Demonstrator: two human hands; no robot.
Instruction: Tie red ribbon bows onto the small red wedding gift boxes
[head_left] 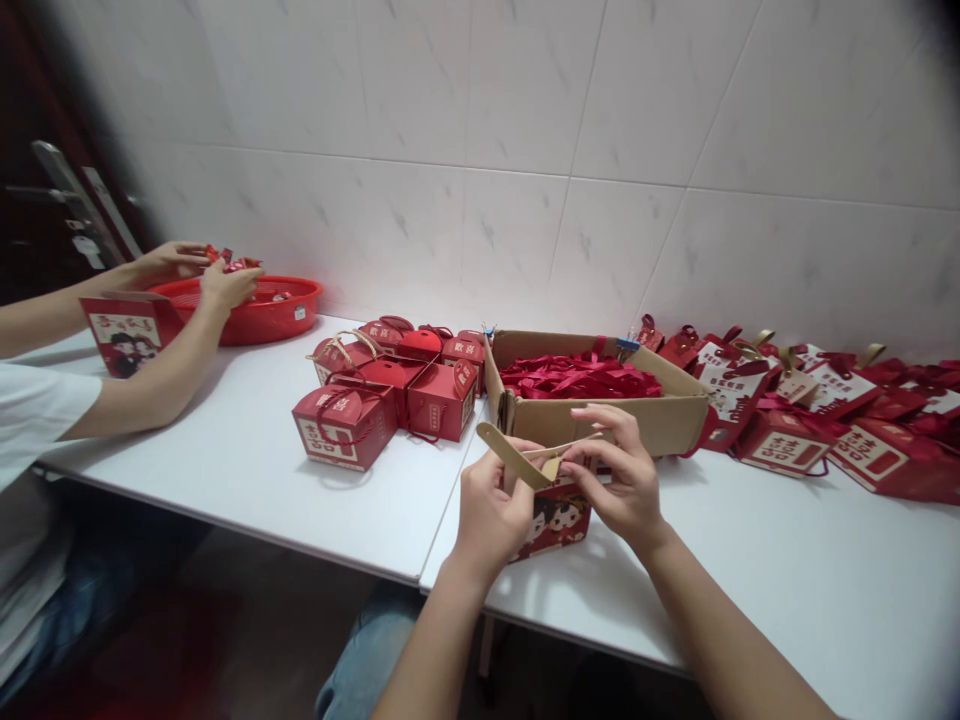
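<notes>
Gold strap above a red box

At lower centre, the left hand pinches the strap. The right hand has bent fingertips at its end; their grip I cannot tell. Uneven pulling could perhaps crease the strap or tilt the box. The white surface has a seam; behind is a tiled wall.

Co-worker cut off left, rightmost red boxes cut off, front box partly hidden
</notes>
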